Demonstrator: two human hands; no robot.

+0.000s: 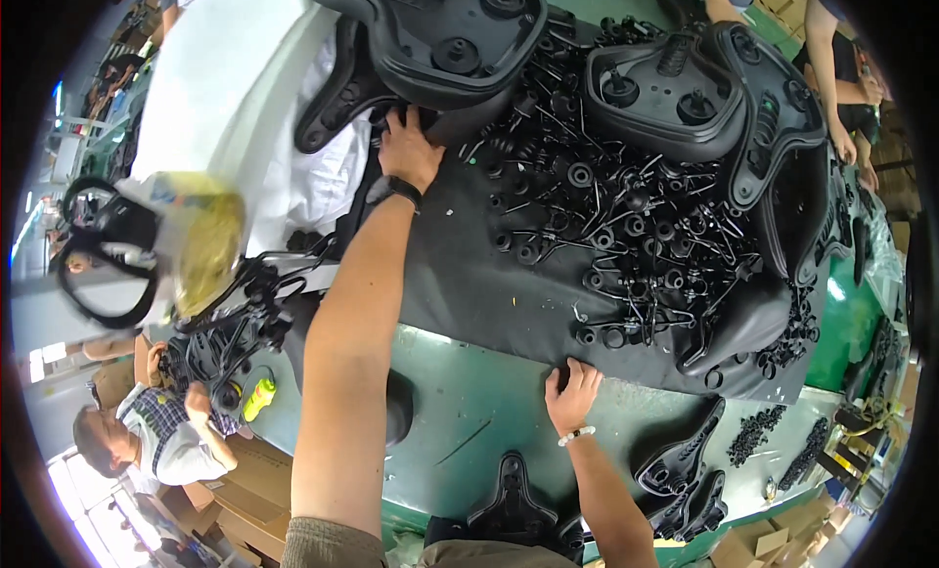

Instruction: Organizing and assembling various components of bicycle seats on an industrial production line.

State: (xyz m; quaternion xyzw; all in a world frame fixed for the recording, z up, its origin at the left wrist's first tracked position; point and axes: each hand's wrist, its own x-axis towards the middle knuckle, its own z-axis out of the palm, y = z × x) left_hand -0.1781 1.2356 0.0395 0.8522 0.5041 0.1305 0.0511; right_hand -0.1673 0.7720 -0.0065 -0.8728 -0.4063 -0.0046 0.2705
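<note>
My left hand, with a dark watch at the wrist, reaches far forward to the underside of a large black bicycle saddle. Its fingers are apart, with the tips against dark parts below the saddle's rim, partly hidden there. My right hand, wearing a beaded bracelet, rests at the near edge of a black cloth. Its fingers are slightly bent, thumb apart, and nothing shows in them. Beyond it spreads a heap of black metal rods and round fittings. A narrower saddle base stands left of the large saddle.
More saddles lie upturned at the back right; a smooth one is nearer. Saddle bases and small black parts lie on the green table. Scissors and a yellow roll are left. Co-workers stand around.
</note>
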